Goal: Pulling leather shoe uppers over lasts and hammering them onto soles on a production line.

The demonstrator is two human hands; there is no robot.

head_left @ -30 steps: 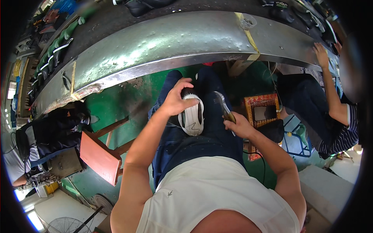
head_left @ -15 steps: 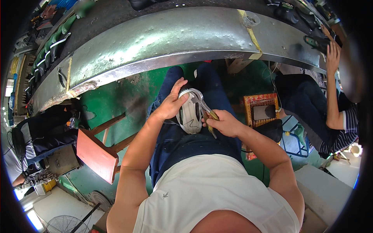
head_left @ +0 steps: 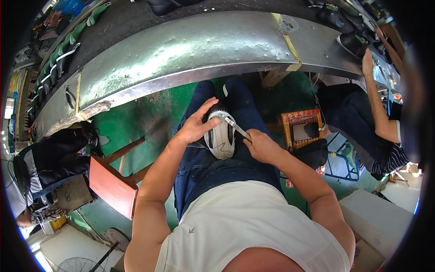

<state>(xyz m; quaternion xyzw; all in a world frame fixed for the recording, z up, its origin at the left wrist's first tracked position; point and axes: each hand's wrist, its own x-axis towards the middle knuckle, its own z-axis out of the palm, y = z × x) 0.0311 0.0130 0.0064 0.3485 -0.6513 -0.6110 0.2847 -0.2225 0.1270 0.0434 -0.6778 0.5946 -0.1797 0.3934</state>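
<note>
A shoe upper on a last (head_left: 220, 144) rests upside down between my thighs, its pale underside facing up with a dark pen mark near the close end. My left hand (head_left: 198, 127) grips the far end, the thumb pressed onto the rim and the fingers stretched along the dark side. In my right hand (head_left: 262, 147) are metal lasting pincers (head_left: 235, 126), held by the handles. Their jaws meet the white, frayed edge at the far right of the shoe, close to my left thumb. Whether the jaws are clamped is too small to tell.
A metal-topped bench (head_left: 181, 50) curves across in front, bearing a clear cup (head_left: 287, 25) and another pair of pliers (head_left: 70, 97). At right, a co-worker handles a black shoe (head_left: 352, 44). A red stool (head_left: 112, 187) stands left; a woven-edged seat (head_left: 302, 129) is right.
The pincers have turned, their handles now together inside my right fist, which has shifted slightly right. The jaws remain at the shoe's far edge. The co-worker's black shoe has moved left.
</note>
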